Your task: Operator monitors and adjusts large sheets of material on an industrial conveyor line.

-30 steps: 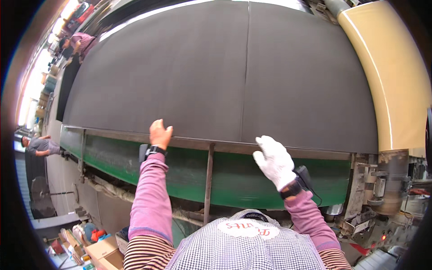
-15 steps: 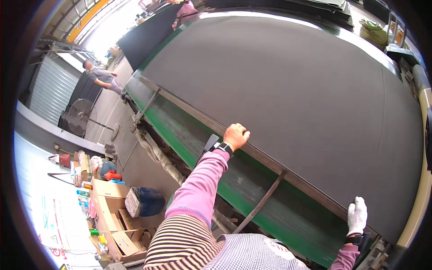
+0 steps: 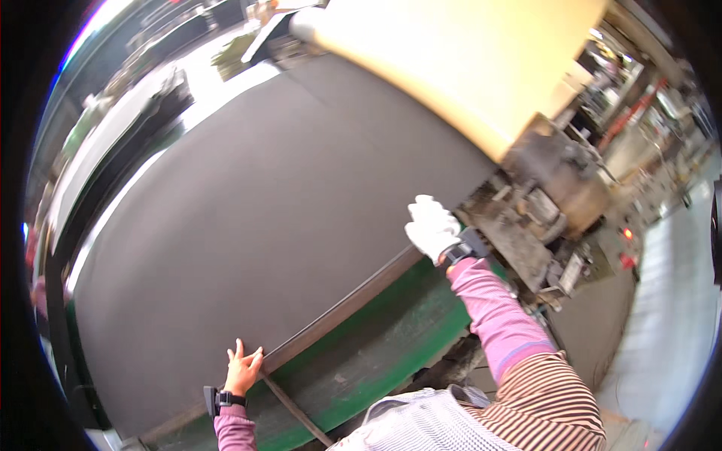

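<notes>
A wide dark grey sheet (image 3: 241, 203) lies spread in front of me, along a metal rail (image 3: 346, 308) at its near edge. My bare left hand (image 3: 242, 373) rests at this edge on the left, its fingers spread over the sheet and holding nothing. Further right, my right hand (image 3: 433, 229) wears a white glove. Its fingers are stretched out over the sheet near the right corner, slightly blurred, with nothing seen in them. Both wrists carry black straps with a small dark device.
Below the rail runs a green-edged dark belt (image 3: 361, 346), crossed by a slanting metal bar (image 3: 297, 410). A large pale yellow sheet (image 3: 466, 60) borders the far right side. Grimy machinery (image 3: 556, 180) stands beyond my right hand. Stacked dark sheets (image 3: 113, 158) lie at the far left.
My view has swung to the right, bringing in the yellow sheet and machinery. My left hand has gone from curled to spread fingers; my right hand now reaches further over the sheet.
</notes>
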Available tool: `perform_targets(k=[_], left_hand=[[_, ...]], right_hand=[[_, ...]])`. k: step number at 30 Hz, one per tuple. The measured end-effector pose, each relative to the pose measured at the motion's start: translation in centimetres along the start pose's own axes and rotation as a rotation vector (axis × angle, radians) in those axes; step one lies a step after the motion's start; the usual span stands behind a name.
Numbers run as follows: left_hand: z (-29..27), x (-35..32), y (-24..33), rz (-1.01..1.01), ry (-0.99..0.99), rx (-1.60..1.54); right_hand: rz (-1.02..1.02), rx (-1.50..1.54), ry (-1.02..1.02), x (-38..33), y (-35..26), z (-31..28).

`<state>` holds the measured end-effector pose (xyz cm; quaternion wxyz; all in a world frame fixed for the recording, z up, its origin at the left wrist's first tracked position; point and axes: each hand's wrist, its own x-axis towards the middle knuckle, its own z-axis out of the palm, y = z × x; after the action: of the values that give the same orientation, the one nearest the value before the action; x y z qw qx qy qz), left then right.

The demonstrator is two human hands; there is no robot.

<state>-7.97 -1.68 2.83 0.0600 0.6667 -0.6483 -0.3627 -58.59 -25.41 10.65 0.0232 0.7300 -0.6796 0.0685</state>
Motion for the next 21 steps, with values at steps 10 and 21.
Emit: perform_targets(k=[10,21], left_hand=[[3.1,8.9,14.0,0.161,0.067,0.268],[6.6,12.5,13.3,0.159,0.247,-0.448]], right_hand=[[-0.296,0.548,0.114,-14.7,-1.8,-2.0],[-0.402,0.822,-0.226,-22.4,-6.9,-3.0]])
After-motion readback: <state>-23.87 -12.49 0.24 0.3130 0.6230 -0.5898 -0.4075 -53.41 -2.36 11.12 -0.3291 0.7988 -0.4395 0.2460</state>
